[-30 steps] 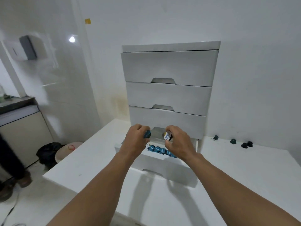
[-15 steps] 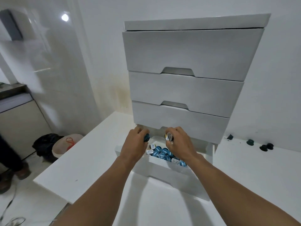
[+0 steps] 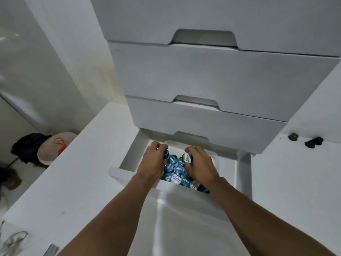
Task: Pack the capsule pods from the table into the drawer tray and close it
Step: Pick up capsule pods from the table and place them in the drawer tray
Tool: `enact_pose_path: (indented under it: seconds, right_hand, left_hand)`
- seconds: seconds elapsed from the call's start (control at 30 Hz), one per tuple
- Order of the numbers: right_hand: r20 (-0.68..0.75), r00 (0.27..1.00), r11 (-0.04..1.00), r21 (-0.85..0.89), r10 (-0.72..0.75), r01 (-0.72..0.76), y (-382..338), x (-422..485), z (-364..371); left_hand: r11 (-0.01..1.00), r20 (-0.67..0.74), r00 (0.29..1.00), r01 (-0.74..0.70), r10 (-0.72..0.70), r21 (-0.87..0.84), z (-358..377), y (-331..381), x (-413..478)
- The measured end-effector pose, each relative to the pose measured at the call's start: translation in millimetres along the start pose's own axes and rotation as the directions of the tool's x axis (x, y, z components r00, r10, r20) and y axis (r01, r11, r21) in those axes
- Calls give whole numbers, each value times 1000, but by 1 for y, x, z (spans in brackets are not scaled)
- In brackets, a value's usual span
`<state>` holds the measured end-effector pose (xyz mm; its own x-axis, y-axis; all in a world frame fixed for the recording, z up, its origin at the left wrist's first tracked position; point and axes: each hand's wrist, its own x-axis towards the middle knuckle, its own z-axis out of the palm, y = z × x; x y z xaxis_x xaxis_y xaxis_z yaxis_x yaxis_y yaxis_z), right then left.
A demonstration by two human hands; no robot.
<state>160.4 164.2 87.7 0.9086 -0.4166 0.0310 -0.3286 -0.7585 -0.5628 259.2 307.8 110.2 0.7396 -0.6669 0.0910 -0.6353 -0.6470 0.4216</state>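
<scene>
The bottom drawer [image 3: 129,159] of a white drawer unit is pulled out over the white table. Several blue-lidded capsule pods [image 3: 178,169] lie piled in its tray. My left hand [image 3: 154,161] is inside the tray at the left, curled around a blue pod [image 3: 166,154]. My right hand [image 3: 200,166] is inside at the right, gripping a pod with a white label [image 3: 187,157]. Dark pods [image 3: 293,137] remain on the table at the far right, by the wall.
Three shut drawers [image 3: 212,80] tower right above the open one. The white table [image 3: 77,178] spreads left and right of the drawer; its left edge drops to the floor, where a black bag [image 3: 29,146] and a pale basin [image 3: 53,150] sit.
The view has come much closer and tilted down. Both hands have gone down from above the drawer into the tray, each still holding its pod.
</scene>
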Motion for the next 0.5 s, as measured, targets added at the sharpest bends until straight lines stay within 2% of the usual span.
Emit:
enact_pose_path:
  seconds: [0.17,0.5]
  right_hand:
    - [-71,997,1000,15,24,-23,8,18,18]
    - [-22,969,965,100,246,-243,3,55,49]
  left_hand:
    - [999,55,998,-41,41,5,17,-17,31]
    - [994,121,986,-112,112,-8,52,-44,80]
